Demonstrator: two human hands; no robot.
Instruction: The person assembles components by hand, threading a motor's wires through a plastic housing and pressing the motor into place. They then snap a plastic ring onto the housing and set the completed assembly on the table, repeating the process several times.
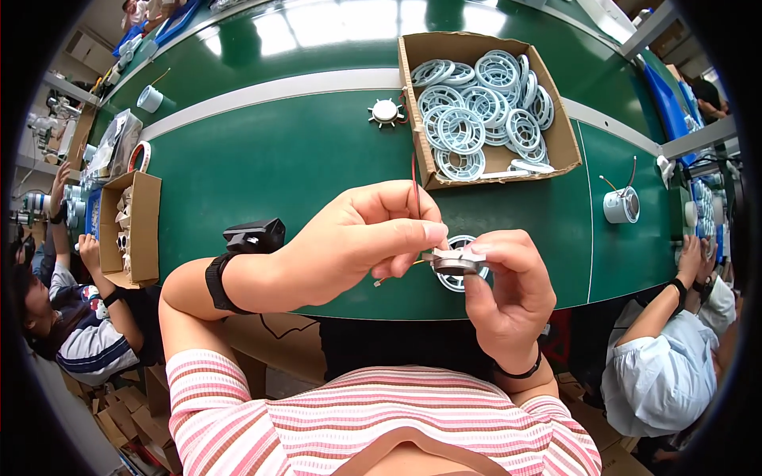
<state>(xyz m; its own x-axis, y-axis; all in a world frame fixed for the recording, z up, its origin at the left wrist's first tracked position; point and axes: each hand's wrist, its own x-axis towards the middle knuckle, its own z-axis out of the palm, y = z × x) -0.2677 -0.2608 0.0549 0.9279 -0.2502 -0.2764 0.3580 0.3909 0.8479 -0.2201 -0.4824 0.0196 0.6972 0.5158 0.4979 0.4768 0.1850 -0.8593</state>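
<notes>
Between the thumb and fingers of my right hand (514,287) is a round metal part (456,268) with pale prongs at its rim, held tilted above the table. My left hand (373,234) is closed beside it, thumb against fingers, pinching a thin dark-red wire (414,182) that rises above the fingers. A yellow wire (401,274) with a small pale connector hangs below the left fingers. Under the part, a pale blue spoked ring (463,240) lies on the green table, partly hidden by the hands.
A cardboard box (568,139) of pale blue rings stands beyond my hands. Left of it lies a white pronged disc (386,112) with wires. A black object (254,236) sits near my left wrist, a cardboard box (147,230) farther left, and a white cup-shaped part (621,205) right. People work at both sides.
</notes>
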